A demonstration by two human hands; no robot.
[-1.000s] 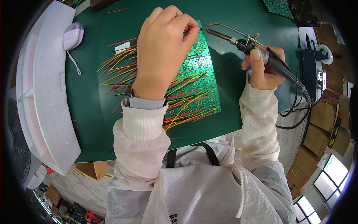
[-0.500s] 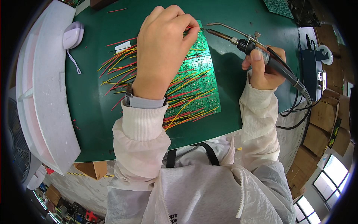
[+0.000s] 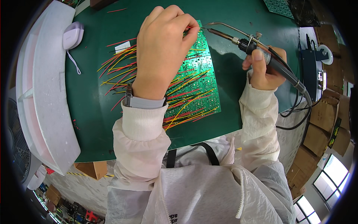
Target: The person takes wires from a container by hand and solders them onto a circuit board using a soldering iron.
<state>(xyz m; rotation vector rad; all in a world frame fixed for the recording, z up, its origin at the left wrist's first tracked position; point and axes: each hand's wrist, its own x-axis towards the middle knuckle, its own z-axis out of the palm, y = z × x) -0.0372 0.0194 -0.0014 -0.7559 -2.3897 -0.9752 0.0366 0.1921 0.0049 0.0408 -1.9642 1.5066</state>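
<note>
A green circuit board panel (image 3: 210, 84) lies on the table, with many red, yellow and black wires (image 3: 184, 93) spread across it and out past its left side. Over its upper part, my left hand (image 3: 164, 44) pinches a thin red wire between thumb and forefinger at the top right corner. My palm hides much of the board's left half. To the right, my right hand (image 3: 265, 69) grips a soldering iron (image 3: 250, 46) with a thin metal solder-feed tube mounted along it. The iron's tip points left, just off the board's edge and close to my left fingertips.
On the green table mat (image 3: 100, 138), a white foam tray (image 3: 48, 86) borders the left side, with a lilac case (image 3: 73, 35) on its edge. A loose red wire (image 3: 117, 10) lies at the back. The iron's cable (image 3: 307, 100) runs right, near a dark station box (image 3: 311, 65).
The soldering iron and my right hand have drawn back very slightly to the right. My left hand, the board and the wires look unmoved.
</note>
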